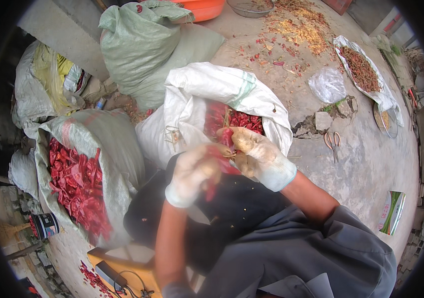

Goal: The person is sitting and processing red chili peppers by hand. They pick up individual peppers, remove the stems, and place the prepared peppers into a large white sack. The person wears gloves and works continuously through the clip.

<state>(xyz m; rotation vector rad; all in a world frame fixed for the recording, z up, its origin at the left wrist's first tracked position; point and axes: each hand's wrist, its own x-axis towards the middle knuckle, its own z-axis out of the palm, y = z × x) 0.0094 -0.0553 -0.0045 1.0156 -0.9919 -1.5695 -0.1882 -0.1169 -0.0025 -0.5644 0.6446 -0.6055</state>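
Both my hands wear pale work gloves with stained palms and fingers. They meet above my lap, close to the near rim of a white woven sack (219, 80) partly filled with dried red chili peppers (248, 121). My right hand (262, 156) pinches a red chili pepper (227, 137) with its stem between thumb and fingers. My left hand (193, 173) is blurred and curled around red chili peppers (210, 189), one of which hangs below its fingers. How many it holds is hidden. On my left, a greenish woven sack (117, 145) stands with its mouth full of red chili peppers (76, 182).
Closed green sacks (141, 48) stand ahead, near an orange basin (204, 8) and a wire sieve (251, 8). Rightward lie a clear plastic bag (327, 85), orange-handled pliers (334, 145), a sack with stems (362, 69) and a green-white box (392, 212). A black bucket (44, 225) is at left.
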